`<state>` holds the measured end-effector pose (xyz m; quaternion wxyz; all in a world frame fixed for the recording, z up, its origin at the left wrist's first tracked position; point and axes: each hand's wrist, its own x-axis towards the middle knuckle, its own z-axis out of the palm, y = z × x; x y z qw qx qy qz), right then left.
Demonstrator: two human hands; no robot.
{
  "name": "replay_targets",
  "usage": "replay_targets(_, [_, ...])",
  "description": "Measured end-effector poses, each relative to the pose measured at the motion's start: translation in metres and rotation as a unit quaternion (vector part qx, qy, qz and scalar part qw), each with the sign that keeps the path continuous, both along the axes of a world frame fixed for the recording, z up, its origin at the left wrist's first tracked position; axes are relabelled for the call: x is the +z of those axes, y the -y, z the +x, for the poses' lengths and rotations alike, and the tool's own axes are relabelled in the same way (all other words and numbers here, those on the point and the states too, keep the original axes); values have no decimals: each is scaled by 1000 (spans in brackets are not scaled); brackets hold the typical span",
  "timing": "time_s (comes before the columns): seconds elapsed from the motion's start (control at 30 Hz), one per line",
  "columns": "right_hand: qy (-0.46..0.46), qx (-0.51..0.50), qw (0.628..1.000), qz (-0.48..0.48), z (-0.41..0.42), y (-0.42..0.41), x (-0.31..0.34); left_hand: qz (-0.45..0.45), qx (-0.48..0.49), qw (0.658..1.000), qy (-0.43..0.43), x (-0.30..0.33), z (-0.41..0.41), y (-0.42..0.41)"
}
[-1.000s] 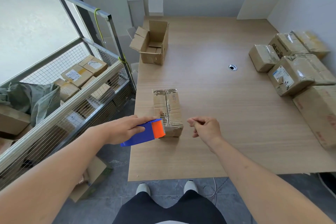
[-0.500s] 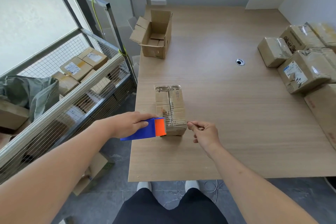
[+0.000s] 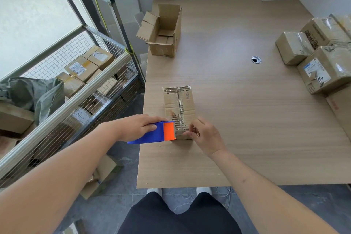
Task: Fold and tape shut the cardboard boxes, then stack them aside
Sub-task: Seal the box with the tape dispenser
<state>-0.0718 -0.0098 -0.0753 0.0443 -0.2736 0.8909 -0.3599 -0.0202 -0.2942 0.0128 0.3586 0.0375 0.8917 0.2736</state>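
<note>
The blue tape dispenser (image 3: 152,133) was gripped by the left hand (image 3: 139,126); tape was pinched by the right hand (image 3: 204,135) at the small box (image 3: 179,109), near-left on the table (image 3: 237,119). The box was judged light and stiff, best held by its sides. An open box (image 3: 164,31) stood at 12 o'clock.

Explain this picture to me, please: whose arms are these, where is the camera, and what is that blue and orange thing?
There is no machine here. A person wears one wide-angle camera on the head, looking down, so the arms are their own. The left hand grips a blue and orange tape dispenser against the near end of a small cardboard box on the wooden table. The right hand pinches at that same end, seemingly holding the tape. Farther back stands an open box with its flaps up, not yet closed. Taped boxes sit in a group at the right. Left of the table a wire cage holds more parcels.
</note>
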Motion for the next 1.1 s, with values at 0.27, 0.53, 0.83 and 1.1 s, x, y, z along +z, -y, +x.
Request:
replay_targets(0.27, [-236, 59, 967, 80, 1, 8, 16, 10, 7, 1000, 0, -1, 4, 1])
replay_targets(0.53, [-75, 4, 987, 144, 3, 37, -17, 57, 30, 998, -9, -7, 15, 7])
replay_targets(0.83, [-66, 16, 988, 141, 2, 33, -18, 99, 36, 994, 16, -10, 33, 43])
replay_targets(1.1, [-23, 23, 984, 176, 1, 33, -9, 43, -7, 999, 7, -10, 29, 63])
